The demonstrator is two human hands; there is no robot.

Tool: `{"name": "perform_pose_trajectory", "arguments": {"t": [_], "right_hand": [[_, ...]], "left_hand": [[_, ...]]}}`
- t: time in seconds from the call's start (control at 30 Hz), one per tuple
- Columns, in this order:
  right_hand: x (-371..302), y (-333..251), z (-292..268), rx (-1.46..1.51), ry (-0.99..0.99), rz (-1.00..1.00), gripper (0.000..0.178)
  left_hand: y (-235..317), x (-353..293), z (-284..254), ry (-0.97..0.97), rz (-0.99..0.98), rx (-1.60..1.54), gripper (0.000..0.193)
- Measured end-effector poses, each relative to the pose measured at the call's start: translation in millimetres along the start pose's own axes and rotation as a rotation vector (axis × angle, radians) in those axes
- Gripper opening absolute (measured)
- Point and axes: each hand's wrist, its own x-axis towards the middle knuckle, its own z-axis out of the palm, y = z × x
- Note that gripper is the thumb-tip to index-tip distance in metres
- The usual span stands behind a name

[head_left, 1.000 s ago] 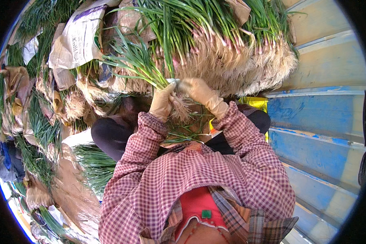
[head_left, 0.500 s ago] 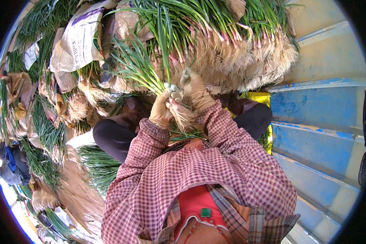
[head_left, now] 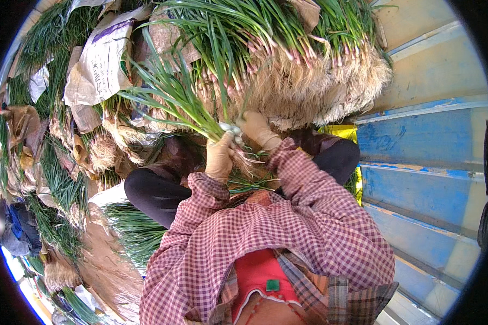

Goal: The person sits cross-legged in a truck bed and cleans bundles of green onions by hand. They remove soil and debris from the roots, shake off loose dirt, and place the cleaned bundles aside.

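Holding onions (head_left: 192,111), near side of the pile (head_left: 303,81): left hand (head_left: 219,158) closed round stems (head_left: 209,125), leaves (head_left: 171,91) far left. Right hand (head_left: 257,130) beside white ends (head_left: 230,128); can't tell its grip. Best: stems snug, ends even.

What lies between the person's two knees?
In the head view, between left knee and right knee lie the left hand, pale roots of the bunch it holds, both checked sleeves and, lower, loose green leaves. The right hand shows higher in the picture.
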Motion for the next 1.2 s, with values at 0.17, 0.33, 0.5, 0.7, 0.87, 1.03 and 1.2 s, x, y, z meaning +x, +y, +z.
{"name": "perform_pose_trajectory", "arguments": {"t": [0.17, 0.33, 0.5, 0.7, 0.87, 1.03, 1.2], "right_hand": [[31.2, -17.2, -82.9, -0.101, 0.050, -0.048, 0.036], [89.1, -16.7, -133.2, -0.482, 0.519, -0.083, 0.024], [3.9, -28.1, -84.1, -0.042, 0.365, -0.319, 0.022], [-20.0, 28.5, -31.3, -0.267, 0.050, -0.229, 0.020], [-11.3, -24.4, -53.4, 0.911, -0.369, -0.144, 0.028], [-6.1, -50.8, -14.1, 1.543, -0.394, -0.107, 0.024], [-0.2, -25.9, 24.4, 0.660, 0.308, -0.143, 0.022]], "left_hand": [[33.3, 1.5, -10.1, 0.005, -0.362, -0.420, 0.027], [7.0, 13.7, -17.0, -0.301, -0.375, -0.584, 0.011], [31.0, 37.8, 11.5, 0.054, -0.014, -0.018, 0.017], [9.1, 34.3, -5.5, 0.017, 0.018, 0.133, 0.012], [6.0, 15.6, -24.4, -0.056, -0.167, -0.071, 0.022], [12.2, 6.8, -27.8, -0.359, -0.363, -0.615, 0.023], [-3.6, 0.1, -41.5, -0.048, -0.119, -0.262, 0.015]]}}
